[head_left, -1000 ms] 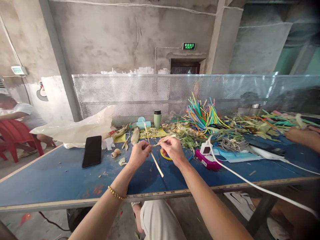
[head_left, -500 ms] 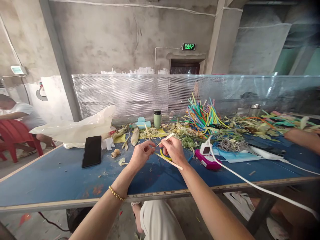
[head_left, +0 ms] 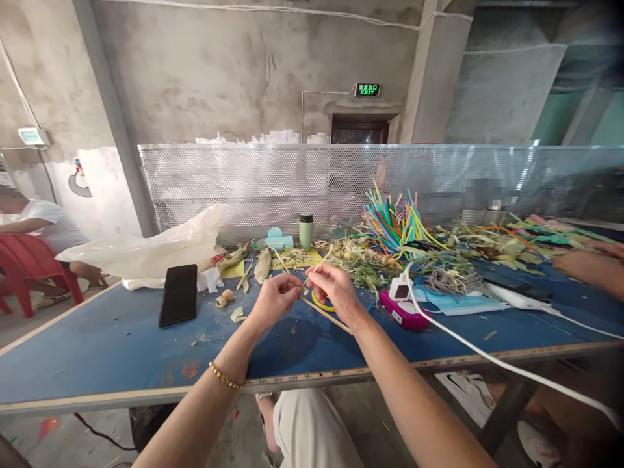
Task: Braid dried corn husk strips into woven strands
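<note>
My left hand (head_left: 273, 299) is closed in a pinch on a narrow, pale husk strip (head_left: 327, 316), whose tail runs down toward my right wrist. A thin end pokes up beyond the left fingers. Close beside it, my right hand (head_left: 335, 291) pinches a second pale strip end (head_left: 320, 264) between thumb and fingers. The strips meet in the small gap between both hands; the fingertips hide how they join. Behind my right fingers, a yellow curved piece (head_left: 318, 301) lies on the blue table (head_left: 131, 354).
A black phone (head_left: 178, 296) lies left, near a small tan shell-like piece (head_left: 225, 298). Behind stand a green bottle (head_left: 306, 232) and colourful pipe-like stems (head_left: 394, 218). To the right are a magenta box (head_left: 403, 311), a white cable (head_left: 468, 344) and another person's hand (head_left: 585, 266).
The strip end above my right hand has turned more upright and looks narrower. The long tail has dipped slightly. Both hands stay in nearly the same place.
</note>
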The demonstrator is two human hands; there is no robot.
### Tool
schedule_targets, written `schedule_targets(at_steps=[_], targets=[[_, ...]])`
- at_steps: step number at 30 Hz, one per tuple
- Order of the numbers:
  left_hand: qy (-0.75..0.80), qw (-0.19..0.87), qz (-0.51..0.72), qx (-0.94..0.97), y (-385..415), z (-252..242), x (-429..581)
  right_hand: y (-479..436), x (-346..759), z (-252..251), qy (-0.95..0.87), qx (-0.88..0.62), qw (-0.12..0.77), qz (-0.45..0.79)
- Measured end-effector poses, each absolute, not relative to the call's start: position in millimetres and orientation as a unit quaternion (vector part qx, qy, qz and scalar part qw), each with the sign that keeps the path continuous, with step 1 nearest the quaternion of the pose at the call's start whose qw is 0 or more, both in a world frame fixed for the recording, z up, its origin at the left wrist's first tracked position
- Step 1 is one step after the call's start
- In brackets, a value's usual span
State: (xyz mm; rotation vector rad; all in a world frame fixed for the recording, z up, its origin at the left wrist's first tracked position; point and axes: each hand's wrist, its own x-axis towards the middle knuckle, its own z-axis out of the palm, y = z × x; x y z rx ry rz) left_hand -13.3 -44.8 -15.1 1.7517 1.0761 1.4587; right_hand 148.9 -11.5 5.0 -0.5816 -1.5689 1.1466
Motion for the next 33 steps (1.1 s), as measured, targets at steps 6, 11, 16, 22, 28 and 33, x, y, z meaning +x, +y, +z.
schedule_targets(at_steps=[6,11,16,22,28,33], targets=[[0.385,0.399,0.556,0.620,-54,-5,-15,-13,151,3,-0.708,-0.227,0.494,0.450],[0.384,0.422,0.540,0.619,-54,-4,-14,-12,151,4,-0.702,-0.261,0.500,0.434],[0.410,0.427,0.533,0.605,-50,-6,-16,-11,152,5,-0.693,-0.275,0.517,0.420],[0.401,0.472,0.529,0.580,-51,-6,-18,-12,154,5,-0.691,-0.260,0.517,0.434],[0.403,0.417,0.510,0.635,-50,-8,-17,-11,151,0,-0.724,-0.231,0.505,0.408],[0.449,0.216,0.541,0.677,-42,-14,-19,0,145,-10,-0.756,-0.244,0.523,0.308]])
